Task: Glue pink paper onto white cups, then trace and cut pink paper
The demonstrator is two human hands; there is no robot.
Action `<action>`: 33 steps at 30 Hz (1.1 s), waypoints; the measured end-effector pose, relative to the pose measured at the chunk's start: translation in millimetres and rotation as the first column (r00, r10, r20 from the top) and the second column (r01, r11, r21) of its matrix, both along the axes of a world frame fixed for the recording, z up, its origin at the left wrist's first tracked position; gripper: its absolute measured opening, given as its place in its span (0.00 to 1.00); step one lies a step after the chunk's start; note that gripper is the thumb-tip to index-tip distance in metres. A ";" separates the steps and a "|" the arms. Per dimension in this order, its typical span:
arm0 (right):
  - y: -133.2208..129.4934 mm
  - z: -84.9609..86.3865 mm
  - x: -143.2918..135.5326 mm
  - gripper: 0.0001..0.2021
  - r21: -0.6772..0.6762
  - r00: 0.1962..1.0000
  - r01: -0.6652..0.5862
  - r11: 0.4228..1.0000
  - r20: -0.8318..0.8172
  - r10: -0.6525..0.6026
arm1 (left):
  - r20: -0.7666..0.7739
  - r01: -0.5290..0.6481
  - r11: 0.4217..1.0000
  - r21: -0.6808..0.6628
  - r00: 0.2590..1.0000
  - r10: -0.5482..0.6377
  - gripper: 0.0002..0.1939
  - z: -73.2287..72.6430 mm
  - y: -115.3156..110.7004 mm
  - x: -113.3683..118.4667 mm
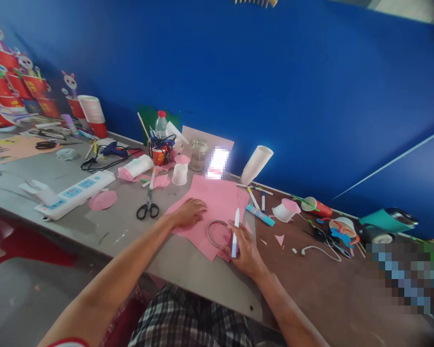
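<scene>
Pink paper sheets (pixel 215 195) lie at the table's front edge. My left hand (pixel 191 212) rests on their left part with its fingers stretched out, palm down. A thin round ring (pixel 209 234), like a tape roll, lies on the pink paper. My right hand (pixel 246 248) holds a white marker (pixel 236 229) with a pale blue end, nearly upright. The thumb and fingers of that hand are also at the ring's right edge; whether they grip it I cannot tell. Black-handled scissors (pixel 148 210) lie left of my left hand.
A white power strip (pixel 75 193) and a pink paper disc (pixel 103 200) lie to the left. Behind stand paper cups (pixel 180 174), a glass jar (pixel 198 155) and a lit screen (pixel 217 163). Right are a glue stick (pixel 260 215), a pink-topped cup (pixel 284 211) and a teal bottle (pixel 383 219).
</scene>
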State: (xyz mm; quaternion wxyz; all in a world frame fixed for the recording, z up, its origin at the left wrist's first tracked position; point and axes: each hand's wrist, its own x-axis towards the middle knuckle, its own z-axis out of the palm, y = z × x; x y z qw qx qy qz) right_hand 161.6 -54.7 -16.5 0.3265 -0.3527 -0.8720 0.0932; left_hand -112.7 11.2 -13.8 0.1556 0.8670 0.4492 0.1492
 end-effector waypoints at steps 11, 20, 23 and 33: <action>10.7 -1.8 -25.8 0.24 -0.055 0.994 -0.016 0.998 0.104 0.022 | -0.013 -0.025 0.999 0.025 1.000 0.025 0.16 -6.3 -0.8 1.7; 11.1 -3.8 -25.9 0.24 -0.146 0.996 -0.066 0.987 0.042 0.073 | -0.012 -0.020 0.999 0.042 1.000 0.021 0.16 -8.7 -0.9 0.8; 10.8 -2.9 -25.8 0.24 -0.170 0.997 -0.070 0.983 0.028 0.076 | -0.028 -0.021 0.999 0.043 0.999 0.022 0.17 -6.9 -1.8 1.1; 13.9 -6.5 -27.1 0.24 -0.190 0.999 -0.049 0.980 0.011 0.052 | -0.060 -0.028 0.999 -0.028 0.998 0.027 0.17 6.4 -3.0 1.6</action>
